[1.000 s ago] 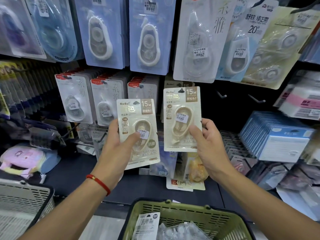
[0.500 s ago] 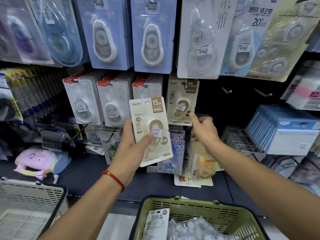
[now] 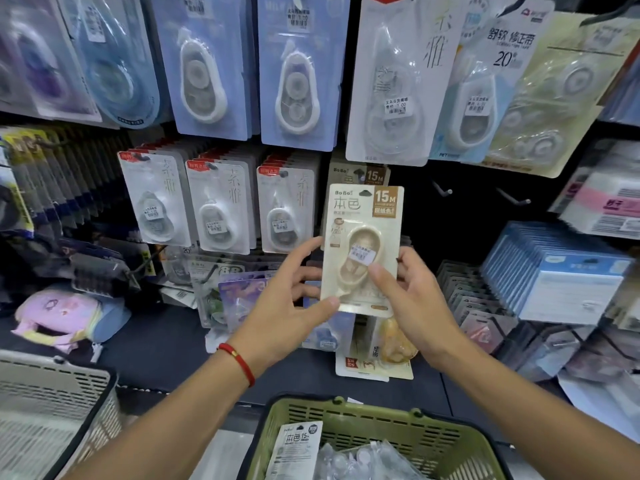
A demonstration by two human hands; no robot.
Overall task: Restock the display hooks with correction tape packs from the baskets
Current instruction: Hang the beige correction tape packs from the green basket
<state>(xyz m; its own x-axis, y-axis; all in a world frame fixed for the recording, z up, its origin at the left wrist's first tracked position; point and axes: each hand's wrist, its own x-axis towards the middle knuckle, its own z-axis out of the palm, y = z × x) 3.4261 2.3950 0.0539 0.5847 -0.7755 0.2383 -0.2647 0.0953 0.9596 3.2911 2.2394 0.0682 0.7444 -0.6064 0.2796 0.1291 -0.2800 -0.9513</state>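
A beige correction tape pack (image 3: 363, 237) marked 15M is held upright in front of the display wall by both hands. My left hand (image 3: 287, 306) pinches its lower left edge, thumb on the bottom corner. My right hand (image 3: 412, 303) holds its right side with the thumb on the blister. Behind it, an identical beige pack (image 3: 360, 174) hangs on a hook. Two bare hooks (image 3: 445, 191) (image 3: 519, 200) stick out to the right. The green basket (image 3: 408, 431) below holds another pack (image 3: 298, 448) and clear-wrapped items.
White-carded tape packs (image 3: 218, 206) fill three hooks to the left, blue-carded ones (image 3: 294, 74) hang above. A grey basket (image 3: 52, 410) stands at lower left. Stacked blue boxes (image 3: 561, 271) sit at right, a pink pouch (image 3: 59, 317) on the dark shelf at left.
My right hand left the pack it hung on the hook and came back to the second pack. My left hand carried that pack rightward, and both hands now hold it.
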